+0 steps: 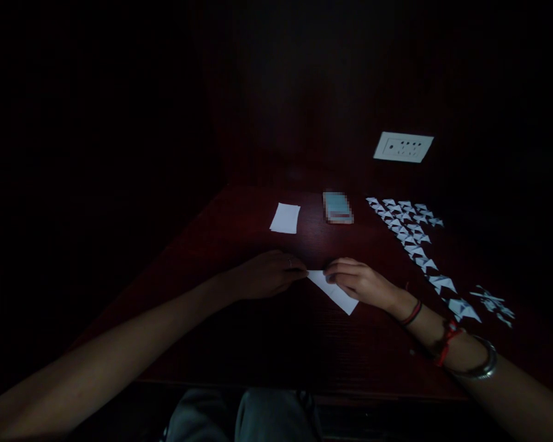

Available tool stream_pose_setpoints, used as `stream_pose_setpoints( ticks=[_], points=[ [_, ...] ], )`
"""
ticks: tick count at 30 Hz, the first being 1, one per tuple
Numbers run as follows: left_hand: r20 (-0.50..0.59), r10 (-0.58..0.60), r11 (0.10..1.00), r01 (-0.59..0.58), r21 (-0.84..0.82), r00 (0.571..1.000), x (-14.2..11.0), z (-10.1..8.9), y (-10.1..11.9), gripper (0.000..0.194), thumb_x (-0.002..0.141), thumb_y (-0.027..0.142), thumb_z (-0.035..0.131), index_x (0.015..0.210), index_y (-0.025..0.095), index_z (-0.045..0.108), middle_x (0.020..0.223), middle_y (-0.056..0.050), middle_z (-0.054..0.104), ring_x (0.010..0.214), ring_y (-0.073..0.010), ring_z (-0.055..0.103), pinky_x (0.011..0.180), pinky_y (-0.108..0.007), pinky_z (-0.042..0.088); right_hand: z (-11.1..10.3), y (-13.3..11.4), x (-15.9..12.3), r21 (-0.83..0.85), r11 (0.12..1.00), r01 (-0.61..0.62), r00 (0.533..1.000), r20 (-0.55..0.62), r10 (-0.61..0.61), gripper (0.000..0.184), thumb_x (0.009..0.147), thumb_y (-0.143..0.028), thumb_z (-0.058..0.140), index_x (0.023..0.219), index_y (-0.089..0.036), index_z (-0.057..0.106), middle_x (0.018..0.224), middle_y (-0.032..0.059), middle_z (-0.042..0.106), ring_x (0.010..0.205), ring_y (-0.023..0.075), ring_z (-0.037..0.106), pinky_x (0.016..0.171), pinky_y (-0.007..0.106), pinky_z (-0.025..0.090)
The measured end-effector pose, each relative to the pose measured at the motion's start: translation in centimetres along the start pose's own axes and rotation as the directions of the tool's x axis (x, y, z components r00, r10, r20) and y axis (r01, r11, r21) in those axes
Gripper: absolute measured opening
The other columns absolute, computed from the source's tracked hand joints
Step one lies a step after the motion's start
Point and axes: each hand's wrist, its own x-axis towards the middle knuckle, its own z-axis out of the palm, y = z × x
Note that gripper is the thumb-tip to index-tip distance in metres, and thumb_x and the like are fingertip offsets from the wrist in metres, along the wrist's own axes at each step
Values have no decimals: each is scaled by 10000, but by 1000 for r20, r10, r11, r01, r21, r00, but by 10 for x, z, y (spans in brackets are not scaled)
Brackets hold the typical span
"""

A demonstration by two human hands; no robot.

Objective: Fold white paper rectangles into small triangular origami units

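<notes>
A folded white paper strip (335,293) lies on the dark red table (239,331) in front of me. My left hand (267,274) is closed, its fingertips pinching the strip's left tip. My right hand (359,282) rests on the strip's upper edge with curled fingers pressing it down. The right wrist wears red and black threads and a metal bangle.
A small white paper sheet (286,218) lies further back. Beside it sits a blurred blue and red pack (338,207). Several folded white paper pieces (408,230) run in rows along the right. A white wall socket (403,147) is behind. The surroundings are dark.
</notes>
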Motion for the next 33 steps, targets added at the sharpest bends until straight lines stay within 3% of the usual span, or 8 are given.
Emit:
stream_pose_setpoints(
  ticks=[4,8,13,21,33],
  points=[
    [-2,-13,999,13,30,1000,0,0,-1,339,818,158,402,1155,182,422,1152,-53,473,1050,-184,417,879,-329,320,0,-1,0,-28,1000,-1,1000,21,2,238,814,-122,391,966,-162,570,952,67,567,951,154,480,828,317,427],
    [-7,45,998,-45,42,999,1,0,2,399,803,141,411,1197,188,371,1236,-54,396,1116,-201,355,909,-346,291,0,0,1,-44,999,-22,999,34,24,269,817,-125,388,1018,-177,559,967,61,564,949,157,475,829,327,426],
    [-21,77,997,-77,10,997,1,4,6,362,806,137,398,1166,170,403,1202,-59,437,1082,-180,407,879,-316,335,1,2,3,-41,999,-23,999,47,25,277,812,-110,394,1022,-170,563,990,56,560,950,154,471,833,320,424],
    [2,21,999,-21,40,1000,2,0,9,302,838,125,322,1109,121,456,1159,-78,479,1052,-174,443,849,-300,371,1,4,3,-37,999,14,1000,24,-14,252,833,-157,378,991,-159,574,960,73,567,951,163,474,807,345,438],
    [104,-90,995,86,46,990,-2,-2,16,393,811,127,375,1203,135,356,1243,-55,395,1040,-171,432,844,-281,323,-1,4,5,-92,995,35,997,78,-28,268,828,-141,376,1024,-154,558,981,76,569,977,172,459,826,353,402]
  ],
)
